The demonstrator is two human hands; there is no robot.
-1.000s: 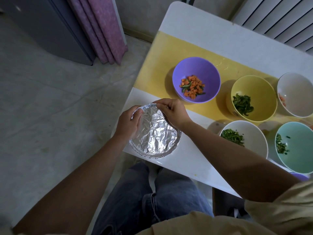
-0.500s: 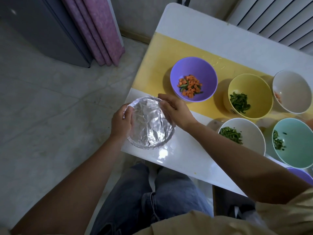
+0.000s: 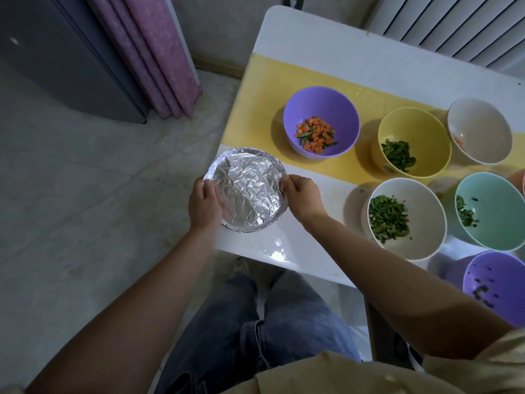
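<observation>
A round bowl covered with crinkled silver foil (image 3: pixel 248 187) sits at the near left corner of the white table (image 3: pixel 306 251). My left hand (image 3: pixel 205 204) grips its left rim, thumb on the foil. On the opposite side, my right hand (image 3: pixel 302 196) pinches the foil at the right rim. Both forearms reach in from the bottom of the view.
Beyond the foil bowl stands a purple bowl (image 3: pixel 341 109) with diced carrot and green strips. To the right are a yellow bowl (image 3: pixel 426 129), a white bowl (image 3: pixel 420 211) and a teal bowl (image 3: pixel 500 206) with chopped greens, another white bowl (image 3: pixel 483 129) and a second purple bowl (image 3: pixel 500 277). The table's left edge drops to the floor.
My right hand has slid from the far rim of the foil bowl round to its right side. My left hand has shifted down along the left rim.
</observation>
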